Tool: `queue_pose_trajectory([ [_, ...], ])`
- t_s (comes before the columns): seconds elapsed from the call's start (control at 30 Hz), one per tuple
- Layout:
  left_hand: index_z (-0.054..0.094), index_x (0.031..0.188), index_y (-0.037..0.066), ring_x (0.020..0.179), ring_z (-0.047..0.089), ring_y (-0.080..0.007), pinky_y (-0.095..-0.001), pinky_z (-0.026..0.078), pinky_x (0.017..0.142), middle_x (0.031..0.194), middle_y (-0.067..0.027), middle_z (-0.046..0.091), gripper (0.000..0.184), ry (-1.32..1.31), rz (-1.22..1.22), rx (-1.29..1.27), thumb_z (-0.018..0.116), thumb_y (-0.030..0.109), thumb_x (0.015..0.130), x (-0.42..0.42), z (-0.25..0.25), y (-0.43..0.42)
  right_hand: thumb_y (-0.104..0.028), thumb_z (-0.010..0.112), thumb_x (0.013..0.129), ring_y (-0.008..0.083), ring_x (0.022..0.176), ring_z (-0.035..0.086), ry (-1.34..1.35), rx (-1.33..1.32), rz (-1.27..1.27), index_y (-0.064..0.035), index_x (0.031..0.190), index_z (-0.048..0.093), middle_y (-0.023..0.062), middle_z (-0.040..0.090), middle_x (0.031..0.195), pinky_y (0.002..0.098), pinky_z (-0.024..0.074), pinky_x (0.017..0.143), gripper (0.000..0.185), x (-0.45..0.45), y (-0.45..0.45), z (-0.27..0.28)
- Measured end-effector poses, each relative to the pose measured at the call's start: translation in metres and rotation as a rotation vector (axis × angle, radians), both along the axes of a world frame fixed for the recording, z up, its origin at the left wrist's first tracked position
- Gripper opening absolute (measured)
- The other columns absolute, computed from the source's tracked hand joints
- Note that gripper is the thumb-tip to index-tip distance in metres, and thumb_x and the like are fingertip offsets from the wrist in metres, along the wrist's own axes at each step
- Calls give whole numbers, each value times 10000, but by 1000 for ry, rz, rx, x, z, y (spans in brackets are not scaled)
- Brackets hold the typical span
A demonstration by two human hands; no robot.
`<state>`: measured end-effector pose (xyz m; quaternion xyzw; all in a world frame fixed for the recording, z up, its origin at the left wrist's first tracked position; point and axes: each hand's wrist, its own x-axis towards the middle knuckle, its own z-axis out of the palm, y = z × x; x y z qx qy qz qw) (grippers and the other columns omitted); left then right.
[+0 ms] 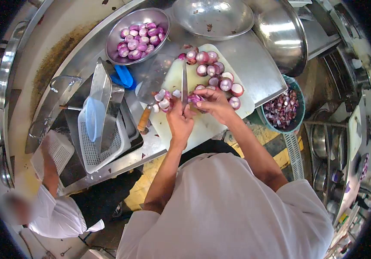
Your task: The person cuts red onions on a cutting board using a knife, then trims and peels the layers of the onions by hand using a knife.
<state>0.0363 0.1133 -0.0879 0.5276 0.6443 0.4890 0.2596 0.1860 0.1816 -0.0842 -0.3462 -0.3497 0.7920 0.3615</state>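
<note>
My left hand (pixel 180 121) is closed around the handle end of a knife (pixel 184 82), whose blade points away from me over the white cutting board (pixel 174 129). Close beside it on the right, my right hand (pixel 215 104) pinches a purple onion (pixel 195 99) with its fingertips near the blade. Onions with trimmed ends (pixel 225 84) lie on the board's right and far side. Pale and purple onion pieces (pixel 164 103) sit just left of my left hand. A wide blade with a wooden handle (pixel 145 118) rests at the board's left edge.
Peeled onions fill a metal bowl (pixel 113 45) at the back left. Another metal bowl (pixel 213 19) stands behind the board. A green basket (pixel 303 108) holds onion skins at right. At left are a sink with a white basket (pixel 86 151), a blue cloth (pixel 124 77) and another person (pixel 58 211).
</note>
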Motion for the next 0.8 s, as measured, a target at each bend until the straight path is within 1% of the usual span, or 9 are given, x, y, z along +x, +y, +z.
queue_pose_trajectory([
  [0.07, 601, 1132, -51, 705, 693, -148, -297, 551, 615, 817, -98, 679, 235, -9, 2, 30, 520, -83, 914, 4, 6, 1, -132, 819, 774, 137, 944, 638, -10, -26, -29, -11, 1125, 687, 42, 678, 1052, 289, 532, 827, 394, -5, -5, 3],
  [0.13, 632, 1058, -27, 718, 664, -236, -344, 540, 662, 738, -148, 621, 230, -104, 70, -23, 567, -87, 846, 10, 21, 1, -156, 833, 758, 138, 949, 635, -19, -56, -62, -11, 1118, 689, 47, 677, 1058, 288, 522, 832, 414, -11, -7, 0],
  [0.2, 631, 1078, -22, 717, 665, -220, -328, 537, 656, 762, -140, 628, 240, -70, 26, -40, 565, -82, 855, 3, 14, 0, -190, 856, 725, 146, 983, 631, -266, 229, -123, -7, 1110, 689, 64, 680, 1075, 301, 507, 872, 458, -15, -8, -8],
  [0.27, 630, 1099, -17, 716, 665, -205, -312, 534, 651, 787, -133, 634, 251, -36, -17, -57, 563, -77, 865, -6, 8, -2, -187, 862, 709, 154, 993, 632, -261, 200, -121, -2, 1106, 691, 69, 678, 1088, 303, 497, 898, 471, -12, -7, -7],
  [0.33, 590, 1223, 6, 719, 700, -160, -292, 556, 620, 960, -78, 682, 290, -101, -168, -27, 513, -38, 947, -10, 24, 0, -184, 869, 693, 161, 1003, 632, -255, 174, -119, 4, 1101, 692, 73, 677, 1101, 304, 488, 925, 483, -9, -4, -6],
  [0.5, 551, 1265, 6, 707, 705, -164, -287, 543, 577, 980, -76, 671, 314, -221, -309, -265, 521, -26, 954, -16, 64, -2, -131, 869, 660, 163, 1013, 628, -260, 248, -78, 14, 1078, 706, 75, 675, 1114, 297, 487, 935, 471, -2, -2, -3],
  [0.63, 540, 1265, -4, 701, 708, -174, -284, 542, 540, 967, -81, 668, 318, -147, -417, -164, 523, -35, 948, -26, 33, 0, -107, 860, 665, 157, 1008, 626, -342, 281, -42, 8, 1116, 698, 70, 673, 1113, 297, 497, 925, 494, 3, 0, -1],
  [0.77, 550, 1244, -15, 687, 711, -183, -301, 553, 550, 966, -94, 668, 305, -216, -316, -161, 506, -52, 945, -20, 31, -1, -107, 844, 696, 164, 1037, 612, -218, 168, 116, 4, 1191, 670, 64, 662, 1110, 305, 477, 949, 536, 10, 2, 11],
  [0.8, 576, 1206, -16, 667, 713, -202, -316, 549, 574, 878, -112, 669, 297, -157, -224, -153, 518, -68, 920, -16, 36, -2, -112, 836, 713, 165, 1056, 603, -173, 159, 135, -2, 1218, 660, 60, 658, 1110, 307, 464, 964, 546, 11, 3, 11],
])
